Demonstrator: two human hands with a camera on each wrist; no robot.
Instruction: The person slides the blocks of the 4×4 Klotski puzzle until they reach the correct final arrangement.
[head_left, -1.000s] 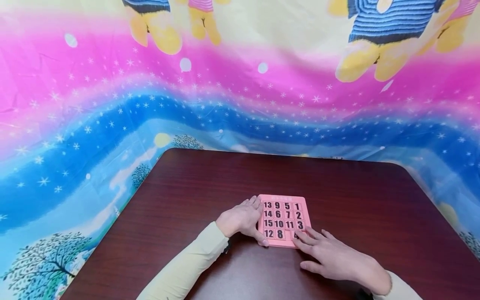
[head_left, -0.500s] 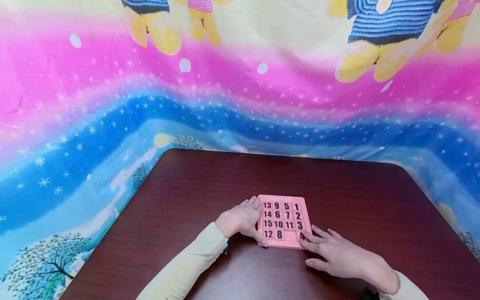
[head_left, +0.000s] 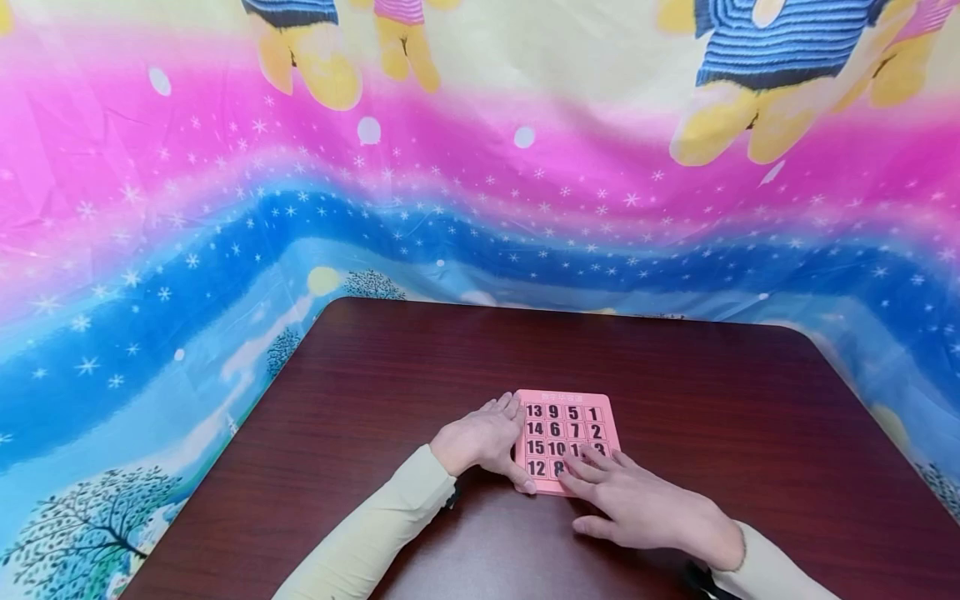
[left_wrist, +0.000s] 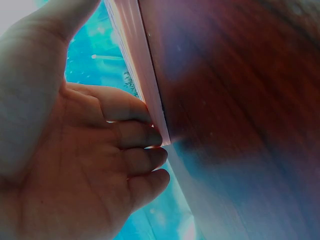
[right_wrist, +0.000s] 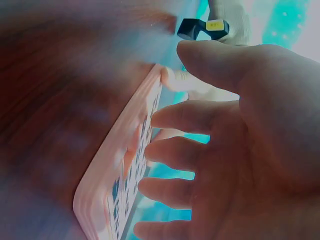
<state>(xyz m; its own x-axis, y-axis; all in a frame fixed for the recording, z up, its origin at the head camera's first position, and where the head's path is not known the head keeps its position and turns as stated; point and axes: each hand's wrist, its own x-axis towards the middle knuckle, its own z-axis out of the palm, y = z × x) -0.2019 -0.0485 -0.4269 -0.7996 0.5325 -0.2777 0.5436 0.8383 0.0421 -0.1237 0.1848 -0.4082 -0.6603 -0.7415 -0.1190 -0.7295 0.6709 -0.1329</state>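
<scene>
A pink sliding number puzzle point(head_left: 558, 399) lies flat on the dark wooden table, its tiles printed with black numbers. My left hand point(head_left: 483, 437) rests along the puzzle's left side, fingers against that edge and thumb at the near left corner. In the left wrist view, the left fingers point(left_wrist: 145, 160) are only slightly bent against the frame's side. My right hand point(head_left: 637, 504) reaches over the lower right part with spread, nearly straight fingers, and its fingertips touch or hover just over the tiles beside the 8. These fingers hide the bottom row's right part and some of the 11.
The brown table point(head_left: 420, 358) extends around the puzzle on all sides. Behind it hangs a colourful cloth point(head_left: 465, 200) with snowflakes and bears. A black wrist strap with a yellow label point(right_wrist: 215, 25) shows in the right wrist view.
The 4 tile slid right into the bottom right corner, leaving a gap beside the 8. My right hand first went right, then came back left over that gap. The left hand stayed put.
</scene>
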